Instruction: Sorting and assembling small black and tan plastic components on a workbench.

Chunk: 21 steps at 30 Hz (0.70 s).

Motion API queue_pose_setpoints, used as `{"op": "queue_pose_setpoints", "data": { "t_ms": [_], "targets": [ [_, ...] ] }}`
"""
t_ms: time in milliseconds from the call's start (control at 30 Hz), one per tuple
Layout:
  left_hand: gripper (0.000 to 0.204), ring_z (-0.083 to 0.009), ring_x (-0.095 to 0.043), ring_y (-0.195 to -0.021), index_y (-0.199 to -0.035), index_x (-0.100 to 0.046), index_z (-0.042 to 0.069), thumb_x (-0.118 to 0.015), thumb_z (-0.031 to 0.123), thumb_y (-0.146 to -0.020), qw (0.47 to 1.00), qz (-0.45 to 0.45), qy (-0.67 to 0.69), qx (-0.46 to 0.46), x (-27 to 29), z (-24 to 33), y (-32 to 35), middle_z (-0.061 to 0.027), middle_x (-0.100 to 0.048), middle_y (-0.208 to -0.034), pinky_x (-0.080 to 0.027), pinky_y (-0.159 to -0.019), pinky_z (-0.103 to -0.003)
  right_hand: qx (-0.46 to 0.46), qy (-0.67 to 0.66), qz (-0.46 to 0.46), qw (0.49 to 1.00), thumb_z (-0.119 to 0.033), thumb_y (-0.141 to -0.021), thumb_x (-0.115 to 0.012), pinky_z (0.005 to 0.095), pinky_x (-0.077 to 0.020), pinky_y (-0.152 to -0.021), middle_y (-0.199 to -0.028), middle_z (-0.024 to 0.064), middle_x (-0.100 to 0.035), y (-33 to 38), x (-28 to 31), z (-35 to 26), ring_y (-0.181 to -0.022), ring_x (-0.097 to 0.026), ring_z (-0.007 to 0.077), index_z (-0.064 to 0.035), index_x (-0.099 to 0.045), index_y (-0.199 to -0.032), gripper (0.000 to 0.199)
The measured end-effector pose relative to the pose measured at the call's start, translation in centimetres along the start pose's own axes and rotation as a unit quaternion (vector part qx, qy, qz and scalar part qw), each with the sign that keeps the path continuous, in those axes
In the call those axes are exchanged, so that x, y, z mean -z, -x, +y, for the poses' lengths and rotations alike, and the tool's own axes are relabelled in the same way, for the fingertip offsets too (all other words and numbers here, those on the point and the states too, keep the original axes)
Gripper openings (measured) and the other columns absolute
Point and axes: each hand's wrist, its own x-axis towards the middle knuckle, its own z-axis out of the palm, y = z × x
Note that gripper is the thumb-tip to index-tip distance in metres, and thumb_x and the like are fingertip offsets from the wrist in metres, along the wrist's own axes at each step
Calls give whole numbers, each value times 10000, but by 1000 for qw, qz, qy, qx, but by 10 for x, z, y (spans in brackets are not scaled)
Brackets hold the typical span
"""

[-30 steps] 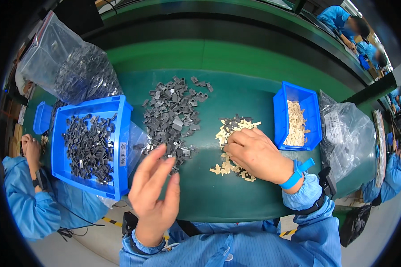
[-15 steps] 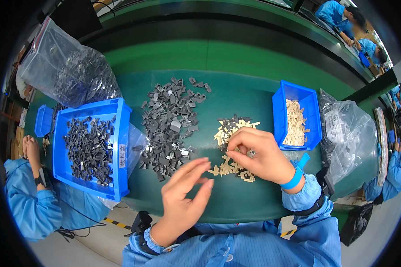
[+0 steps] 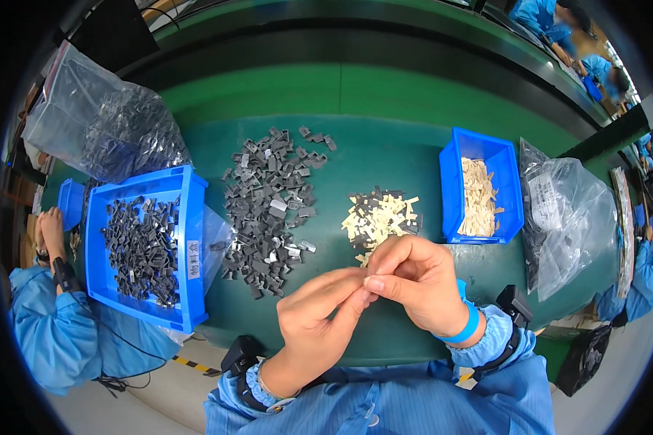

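Observation:
My left hand [image 3: 318,315] and my right hand [image 3: 421,284] meet fingertip to fingertip over the near part of the table. Both are closed in a pinch; whatever lies between the fingers is hidden. Just beyond them is a small pile of cream and dark flat pieces [image 3: 379,220]. Left of that spreads a large heap of dark grey plastic parts [image 3: 270,206], small and block-like, a few with shiny faces. To the right, a blue bin [image 3: 452,192] holds beige flat strips [image 3: 479,199].
A larger blue bin [image 3: 196,246] of dark parts stands at the left, with a clear bag of parts [image 3: 123,123] behind it. Another clear bag [image 3: 566,217] lies right of the small bin. A co-worker's hands [image 3: 49,232] show at the far left on the green table [image 3: 406,138].
My left hand has moved right and its spread fingers have closed. My right hand has drawn back from the cream pile toward me, and the two hands now touch.

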Motion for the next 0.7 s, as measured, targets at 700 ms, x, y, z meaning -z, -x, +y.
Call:
{"op": "queue_pose_setpoints", "data": {
  "t_ms": [700],
  "targets": [
    [126,-173,-634,-637,-919,-614,-79,-567,-54,-805,971,-13,207,119,4,3,7,-155,-626,-820,-526,-539,-233,208,462,-92,857,-57,-716,-663,311,-433,-635,-829,66,-613,0,11,-16,-722,-573,227,-28,-625,-833,126]
  ]
}}
